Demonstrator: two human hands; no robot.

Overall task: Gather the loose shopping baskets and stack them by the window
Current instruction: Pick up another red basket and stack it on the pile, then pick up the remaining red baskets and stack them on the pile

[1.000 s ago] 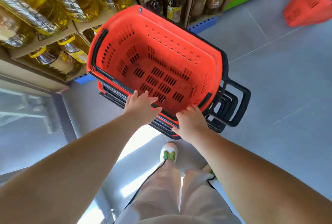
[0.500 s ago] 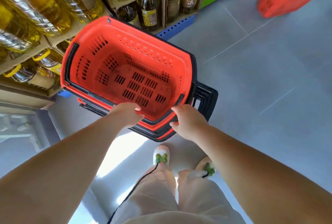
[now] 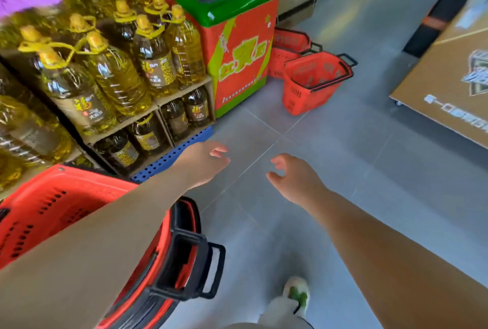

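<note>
grey tile shop floor (image 3: 356, 170), oil bottles (image 3: 116, 77) shelved left. nested basket stack (image 3: 52, 204) sits low left; loose baskets (image 3: 311, 83) well apart, beside the freezer (image 3: 237, 64). left hand (image 3: 203, 162) and right hand (image 3: 293, 180) empty, fingers relaxed. risk: stack's jutting handles could snag a leg and tip it.

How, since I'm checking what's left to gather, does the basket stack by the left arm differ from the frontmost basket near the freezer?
The stack is several baskets nested, end handles layered; the front basket is one alone. The stack sits beside the oil shelf, under the left arm; the front basket stands farther off, near the freezer. Both are red slotted plastic with black handles; neither is held.
</note>
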